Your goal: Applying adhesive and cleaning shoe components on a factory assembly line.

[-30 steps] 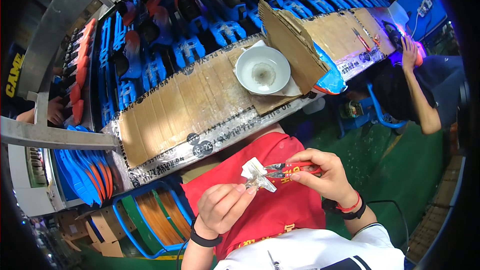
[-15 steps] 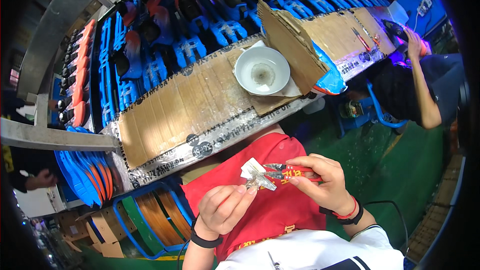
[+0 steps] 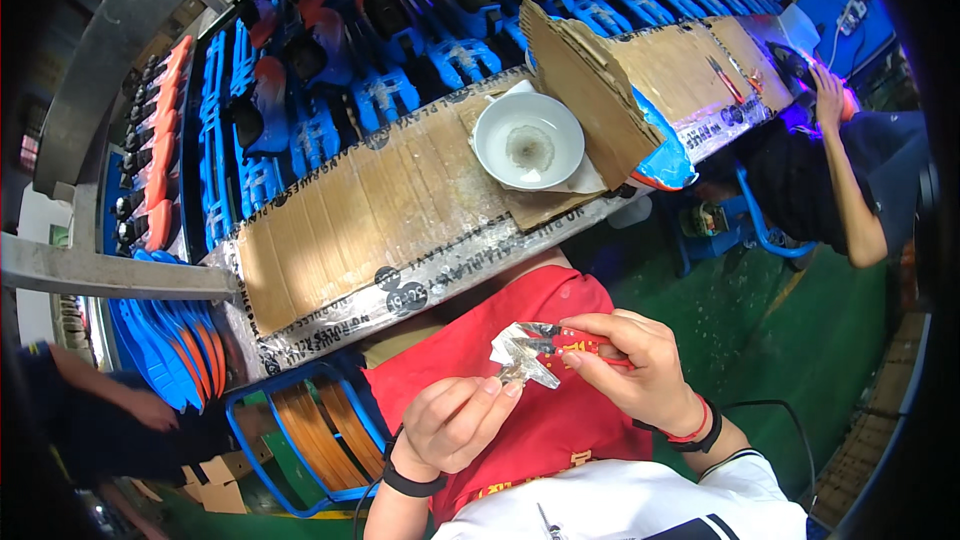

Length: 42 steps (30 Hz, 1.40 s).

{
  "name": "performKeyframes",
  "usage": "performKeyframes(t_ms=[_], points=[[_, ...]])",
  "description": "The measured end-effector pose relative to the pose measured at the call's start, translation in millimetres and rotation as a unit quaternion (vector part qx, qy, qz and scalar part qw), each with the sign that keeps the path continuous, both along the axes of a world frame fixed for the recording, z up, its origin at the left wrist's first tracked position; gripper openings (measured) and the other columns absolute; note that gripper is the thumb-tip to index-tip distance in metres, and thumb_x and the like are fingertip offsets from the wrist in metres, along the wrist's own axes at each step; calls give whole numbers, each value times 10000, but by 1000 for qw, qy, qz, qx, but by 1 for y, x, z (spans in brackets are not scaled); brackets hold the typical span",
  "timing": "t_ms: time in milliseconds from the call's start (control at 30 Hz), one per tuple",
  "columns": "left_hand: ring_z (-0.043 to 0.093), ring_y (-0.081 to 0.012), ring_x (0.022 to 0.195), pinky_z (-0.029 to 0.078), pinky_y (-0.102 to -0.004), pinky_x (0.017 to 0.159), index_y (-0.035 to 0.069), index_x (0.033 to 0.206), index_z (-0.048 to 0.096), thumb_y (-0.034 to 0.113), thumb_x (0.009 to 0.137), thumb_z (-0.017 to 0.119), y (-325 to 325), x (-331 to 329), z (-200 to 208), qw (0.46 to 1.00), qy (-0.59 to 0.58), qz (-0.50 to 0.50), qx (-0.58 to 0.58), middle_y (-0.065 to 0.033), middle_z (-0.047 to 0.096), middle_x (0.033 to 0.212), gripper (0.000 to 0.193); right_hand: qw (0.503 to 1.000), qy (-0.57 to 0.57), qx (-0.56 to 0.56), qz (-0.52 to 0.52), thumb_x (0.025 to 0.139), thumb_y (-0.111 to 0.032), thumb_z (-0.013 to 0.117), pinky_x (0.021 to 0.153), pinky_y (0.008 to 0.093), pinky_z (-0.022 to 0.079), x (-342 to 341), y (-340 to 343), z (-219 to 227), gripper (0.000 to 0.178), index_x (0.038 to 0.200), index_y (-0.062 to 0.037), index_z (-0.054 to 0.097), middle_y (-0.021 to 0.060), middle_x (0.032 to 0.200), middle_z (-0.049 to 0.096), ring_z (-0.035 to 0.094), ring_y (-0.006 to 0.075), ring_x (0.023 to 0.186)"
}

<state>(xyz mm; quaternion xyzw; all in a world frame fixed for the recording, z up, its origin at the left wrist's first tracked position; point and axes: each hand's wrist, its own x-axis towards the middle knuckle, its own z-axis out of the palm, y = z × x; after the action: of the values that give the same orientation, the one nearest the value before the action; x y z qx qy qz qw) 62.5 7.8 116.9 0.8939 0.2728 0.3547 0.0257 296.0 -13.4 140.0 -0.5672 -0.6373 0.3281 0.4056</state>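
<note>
Above the red apron (image 3: 560, 420) on my lap, both hands are at work close together. My left hand (image 3: 452, 427) pinches a crinkled piece of silvery-white film (image 3: 515, 358) between thumb and fingertips; what is inside it is too small to make out. Small red-handled snips (image 3: 578, 342) are gripped in my right hand (image 3: 640, 365), their dark blades pointing left and lying over the film. Whether the blades bite into the film I cannot tell.
Beyond my lap stands a cardboard-topped bench (image 3: 360, 230) with a white bowl (image 3: 528, 142) and an upright cardboard flap (image 3: 590, 90). Blue moulded parts (image 3: 385, 95) crowd behind. A blue stool (image 3: 320, 440) is at left. Co-workers are at both sides, one person's hand (image 3: 828, 95) at right.
The snips have shifted slightly left, their blades now further over the film. At the left edge another person has moved into view. My left hand keeps its pinch.
</note>
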Motion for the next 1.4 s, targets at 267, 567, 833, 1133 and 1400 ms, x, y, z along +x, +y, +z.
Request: performKeyframes(t_ms=[267, 567, 833, 1133, 1400], points=[[574, -176, 940, 540, -281, 711, 74, 1032, 723, 19, 751, 756, 6, -3, -3, 999, 3, -3, 32, -28, 583, 1073, 288, 1000, 6, 15, 0, 746, -47, 781, 494, 286, 411, 1, -1, 10, 335, 1059, 15, 679, 78, 670, 614, 521, 170, 528], [577, -180, 935, 537, -281, 712, 75, 1036, 720, 12, 746, 759, 7, -4, -4, 1000, 2, -1, 26, -30, 584, 1069, 300, 999, -24, 21, 4, 744, -56, 785, 497, 296, 426, 3, 0, 12, 327, 1051, 2, 686, 81, 703, 635, 537, 183, 543], [575, -182, 936, 532, -284, 719, 75, 1042, 722, 7, 756, 757, 7, -1, -6, 1000, 7, 1, 27, -32, 584, 1066, 296, 997, -64, 37, -10, 742, -66, 787, 498, 302, 434, -5, 7, 13, 323, 1042, -5, 685, 80, 701, 628, 539, 193, 545], [575, -184, 930, 532, -292, 710, 65, 1050, 723, 16, 756, 732, 20, -11, -6, 999, 19, 7, 47, -35, 591, 1064, 299, 999, -33, 36, 23, 756, -62, 782, 494, 299, 427, -14, 27, 11, 325, 1061, -16, 681, 73, 722, 632, 533, 182, 550], [572, -189, 929, 534, -296, 706, 66, 1052, 721, 25, 768, 726, 38, -20, -11, 998, 20, 23, 47, -38, 591, 1069, 287, 998, 10, 8, 63, 766, -64, 780, 505, 283, 423, -18, 47, 9, 313, 1061, -13, 690, 73, 735, 644, 534, 160, 560]])
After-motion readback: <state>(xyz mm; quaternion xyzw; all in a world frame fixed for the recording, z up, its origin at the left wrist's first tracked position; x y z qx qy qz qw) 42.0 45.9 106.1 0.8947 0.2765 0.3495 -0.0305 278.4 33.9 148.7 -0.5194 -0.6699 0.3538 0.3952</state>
